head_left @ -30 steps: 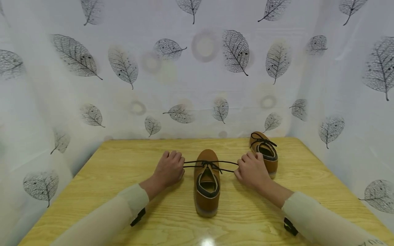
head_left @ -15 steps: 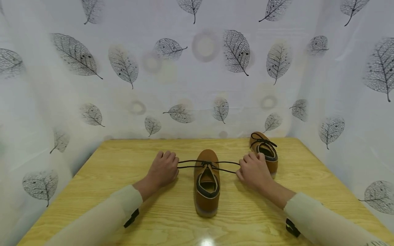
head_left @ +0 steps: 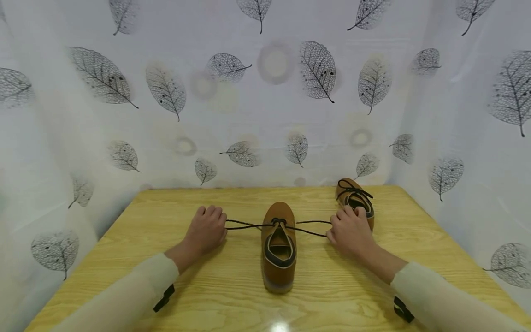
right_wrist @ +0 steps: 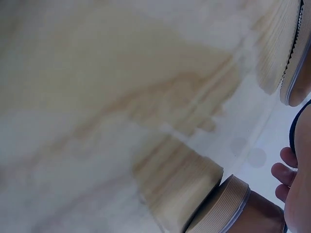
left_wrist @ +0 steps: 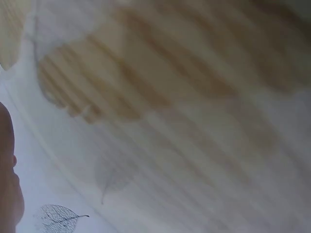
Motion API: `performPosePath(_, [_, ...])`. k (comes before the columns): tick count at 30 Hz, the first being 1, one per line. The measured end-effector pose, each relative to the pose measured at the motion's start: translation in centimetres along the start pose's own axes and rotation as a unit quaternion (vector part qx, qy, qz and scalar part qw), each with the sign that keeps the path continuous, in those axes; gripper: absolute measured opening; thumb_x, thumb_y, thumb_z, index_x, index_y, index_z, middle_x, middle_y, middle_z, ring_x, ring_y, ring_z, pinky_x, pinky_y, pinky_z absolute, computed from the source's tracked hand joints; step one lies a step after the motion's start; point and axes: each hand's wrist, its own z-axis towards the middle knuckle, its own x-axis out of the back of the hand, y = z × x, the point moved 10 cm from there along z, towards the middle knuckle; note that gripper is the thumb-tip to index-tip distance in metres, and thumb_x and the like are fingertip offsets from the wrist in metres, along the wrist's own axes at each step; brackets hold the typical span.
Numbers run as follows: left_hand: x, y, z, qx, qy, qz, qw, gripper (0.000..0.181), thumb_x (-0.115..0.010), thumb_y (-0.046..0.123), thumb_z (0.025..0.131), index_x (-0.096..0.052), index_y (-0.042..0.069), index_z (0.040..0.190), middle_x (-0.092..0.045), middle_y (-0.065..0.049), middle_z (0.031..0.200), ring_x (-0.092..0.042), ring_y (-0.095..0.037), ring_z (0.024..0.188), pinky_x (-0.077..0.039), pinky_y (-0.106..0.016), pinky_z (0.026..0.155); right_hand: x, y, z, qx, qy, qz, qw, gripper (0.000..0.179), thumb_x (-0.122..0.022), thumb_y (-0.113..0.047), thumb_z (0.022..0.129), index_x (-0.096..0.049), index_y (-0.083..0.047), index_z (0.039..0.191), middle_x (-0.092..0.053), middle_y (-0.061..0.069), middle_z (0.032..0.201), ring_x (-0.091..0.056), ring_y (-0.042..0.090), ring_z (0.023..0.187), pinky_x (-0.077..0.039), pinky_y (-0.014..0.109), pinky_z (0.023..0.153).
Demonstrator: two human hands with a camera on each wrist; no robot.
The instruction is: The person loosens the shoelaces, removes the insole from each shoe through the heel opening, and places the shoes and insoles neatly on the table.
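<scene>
A brown shoe [head_left: 280, 279] stands mid-table in the head view, toe pointing away and its opening facing me. Black shoelaces [head_left: 249, 226] run out to both sides from a small knot [head_left: 279, 222] over the tongue. To the left of the shoe, my left hand [head_left: 205, 230] grips two lace strands in curled fingers. My right hand [head_left: 351, 233] grips two more strands [head_left: 313, 227] on the other side, with the strands stretched nearly straight. Part of the left hand [left_wrist: 7, 179] shows at the edge of the left wrist view; right fingers [right_wrist: 284, 172] show in the right wrist view.
A matching brown shoe [head_left: 347, 188] with a tied black bow stands at the back right, partly hidden behind my right hand. The wooden table [head_left: 232, 295] reflects light. Behind it hangs a white leaf-print curtain [head_left: 265, 115].
My left hand has moved left and my right hand slightly right, spreading the lace strands. A loose lace end hanging right of the knot has drawn in. The shoe stays put.
</scene>
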Motion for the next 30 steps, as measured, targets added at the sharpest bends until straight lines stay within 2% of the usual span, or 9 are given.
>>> performPosePath(5, [-0.5, -0.8, -0.7, 0.01, -0.01, 0.001, 0.9999, 0.021, -0.067, 0.024, 0.084, -0.057, 0.007, 0.076, -0.055, -0.007, 0.078, -0.048, -0.025, 0.07, -0.039, -0.041, 0.068, 0.1, 0.2, -0.2, 0.003, 0.007, 0.001, 1.0, 0.024, -0.053, -0.018, 0.081, -0.041, -0.012, 0.061, -0.045, 0.005, 0.063, -0.036, 0.025, 0.067, -0.029, 0.047, 0.07])
performPosePath(12, [-0.7, -1.0, -1.1, 0.01, -0.019, 0.002, 0.9998, 0.024, -0.069, 0.026, 0.084, -0.058, 0.006, 0.077, -0.053, -0.007, 0.076, -0.044, -0.024, 0.067, -0.037, -0.039, 0.066, -0.3, 0.5, -0.3, -0.004, 0.004, 0.006, 1.0, 0.026, -0.042, -0.019, 0.085, -0.042, -0.01, 0.06, -0.045, 0.006, 0.062, -0.037, 0.027, 0.069, -0.029, 0.049, 0.074])
performPosePath(24, [-0.9, -1.2, -1.3, 0.022, -0.047, -0.007, 0.9986, 0.024, -0.064, 0.028, 0.089, -0.059, 0.006, 0.08, -0.051, -0.007, 0.074, -0.046, -0.024, 0.066, -0.035, -0.037, 0.063, -0.6, 0.2, -0.6, 0.003, 0.006, 0.005, 1.0, 0.024, -0.051, -0.019, 0.083, -0.046, -0.008, 0.062, -0.052, 0.009, 0.066, -0.043, 0.029, 0.071, -0.031, 0.05, 0.076])
performPosePath(30, [-1.0, -1.1, -1.1, 0.028, -0.048, -0.012, 0.9984, 0.024, -0.063, 0.028, 0.09, -0.061, 0.005, 0.083, -0.052, -0.007, 0.075, -0.046, -0.023, 0.066, -0.036, -0.037, 0.063, 0.0, -0.2, -0.3, 0.009, 0.031, 0.02, 0.9993, 0.028, -0.04, -0.018, 0.088, -0.042, -0.01, 0.062, -0.05, 0.009, 0.065, -0.04, 0.029, 0.069, -0.029, 0.05, 0.073])
